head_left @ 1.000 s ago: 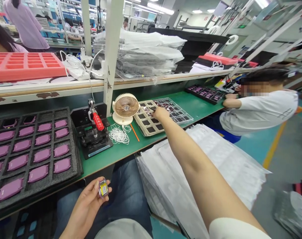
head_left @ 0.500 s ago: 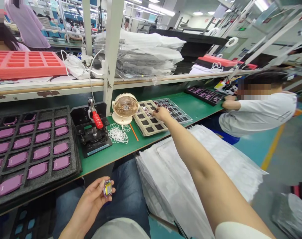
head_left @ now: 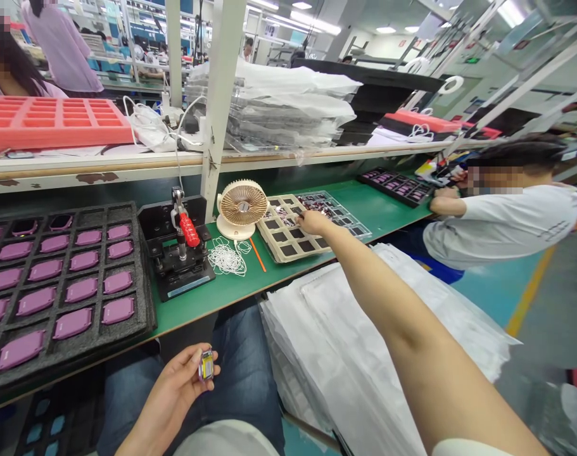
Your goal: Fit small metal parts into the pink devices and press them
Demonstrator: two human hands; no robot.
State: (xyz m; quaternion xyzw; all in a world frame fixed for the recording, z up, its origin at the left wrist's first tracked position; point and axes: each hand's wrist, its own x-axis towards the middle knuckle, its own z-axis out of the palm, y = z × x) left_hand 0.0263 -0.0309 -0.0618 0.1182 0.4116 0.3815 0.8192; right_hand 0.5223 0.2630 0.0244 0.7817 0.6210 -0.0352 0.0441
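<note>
Over my lap, my left hand [head_left: 182, 375] is closed on a small open watch case [head_left: 206, 366], purple at the edge with a yellow and silver part inside. My right arm stretches forward over the bench, and my right hand [head_left: 315, 223] is at the beige compartment tray [head_left: 284, 256]. Its fingers are pinched together at a compartment with small parts; a dark bit shows at the fingertips, too small to name. A clear compartment tray [head_left: 359, 229] with small dark and reddish parts lies right behind that hand.
A black foam tray [head_left: 144, 310] of purple watch cases fills the bench's left. Beside it stand a toggle-clamp press [head_left: 181, 250] with a red handle, a fan [head_left: 243, 206], a white cord [head_left: 227, 256] and an orange stick [head_left: 258, 254]. White sheets [head_left: 364, 342] are stacked at my right; a co-worker [head_left: 511, 221] sits beyond.
The view has shifted slightly, so the bench sits a little further right in it. My right hand stays at the beige tray, and my left hand still holds the watch case.
</note>
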